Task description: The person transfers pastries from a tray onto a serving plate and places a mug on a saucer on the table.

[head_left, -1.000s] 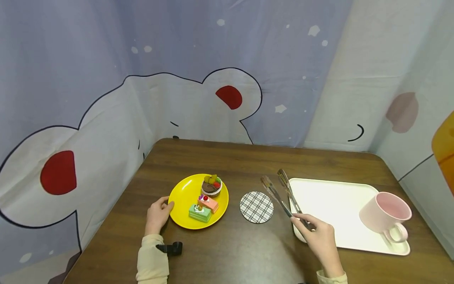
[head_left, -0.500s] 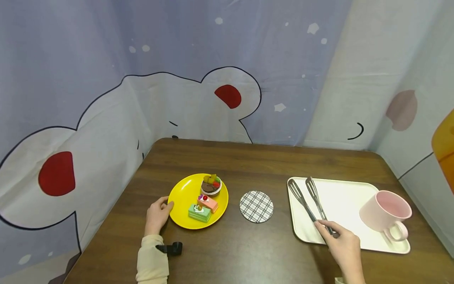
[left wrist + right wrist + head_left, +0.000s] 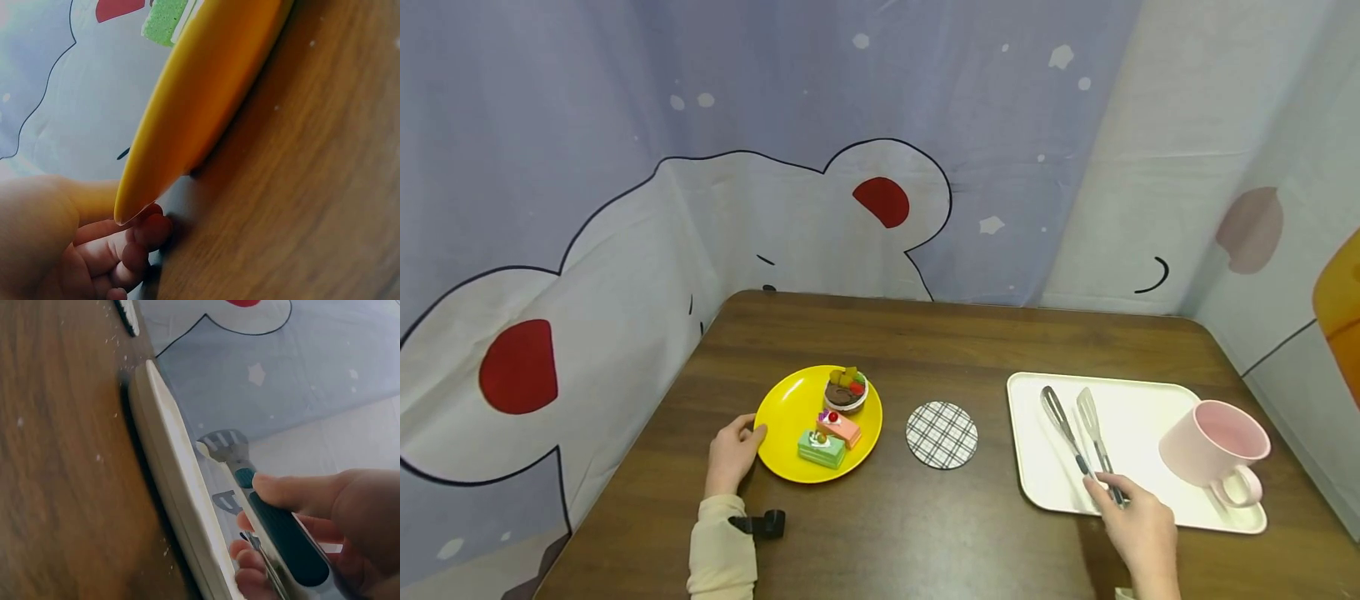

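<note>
My left hand holds the left rim of a yellow plate, thumb on top and fingers curled below the edge in the left wrist view. On the plate sit a green toy cake slice, a pink one and a chocolate fruit tart. My right hand grips metal tongs with dark handle pads, thumb on one arm and fingers on the other. Their slotted ends lie apart over the cream tray, pointing away from me.
A pink mug stands at the tray's right end, its handle towards the front. A round checked coaster lies between plate and tray. Patterned curtains hang behind the brown table.
The tongs have moved right and down in my right hand, from above the coaster side to over the tray. My left hand and the plate have stayed in place.
</note>
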